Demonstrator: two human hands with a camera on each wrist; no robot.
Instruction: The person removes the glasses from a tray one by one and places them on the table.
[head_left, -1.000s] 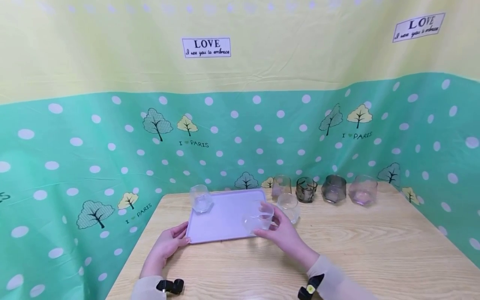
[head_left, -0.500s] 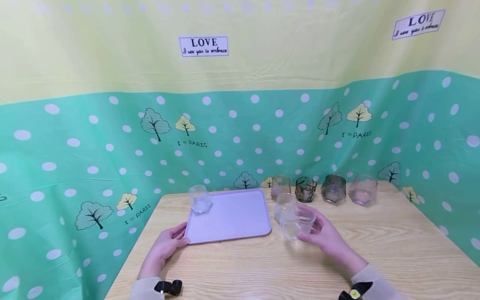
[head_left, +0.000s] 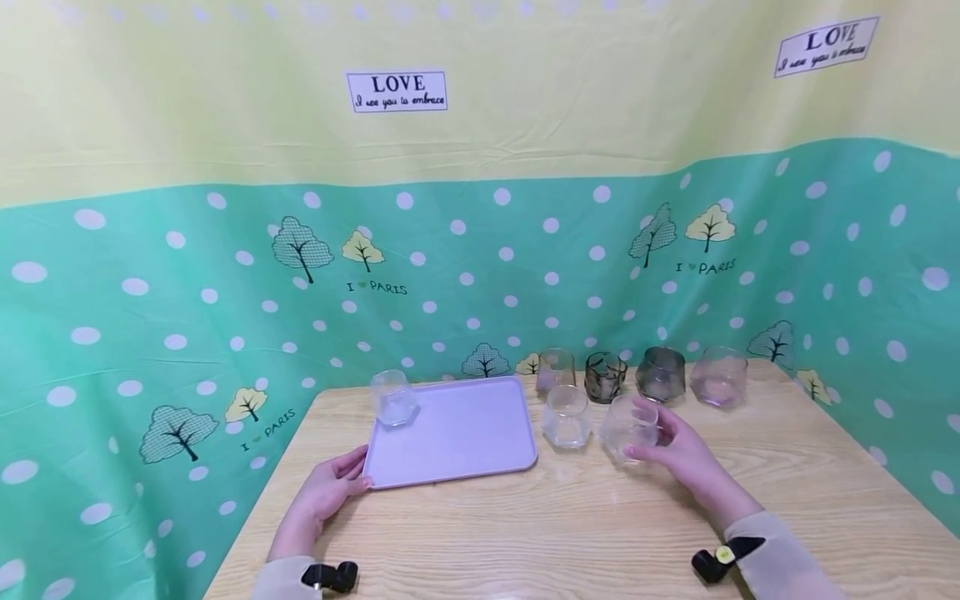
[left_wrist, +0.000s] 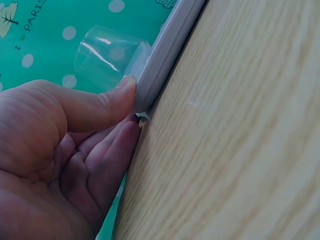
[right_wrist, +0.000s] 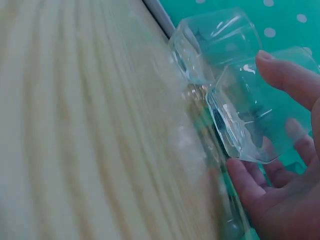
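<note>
At the near left corner of the lilac tray (head_left: 457, 433), my left hand (head_left: 326, 492) pinches the rim; the left wrist view has the thumb (left_wrist: 107, 107) on the edge and the fingers below. A clear glass (head_left: 395, 400) stands upright on the tray's far left corner. My right hand (head_left: 686, 454) grips another clear glass (head_left: 624, 429) from its right side, thumb in front and fingers behind. It is upright, its faceted base (right_wrist: 230, 132) close over the table. Just left of it stands a third clear glass (head_left: 567, 417), between it and the tray.
Along the back of the wooden table (head_left: 525, 533) stand a faintly tinted glass (head_left: 556, 372), a dark patterned glass (head_left: 605, 377), a smoky grey glass (head_left: 661, 375) and a pinkish glass (head_left: 719, 379). A green dotted curtain (head_left: 420, 333) hangs right behind the table.
My right hand has carried its glass from over the tray's right side rightward past the standing clear glass. The left hand keeps its pinch on the tray corner.
</note>
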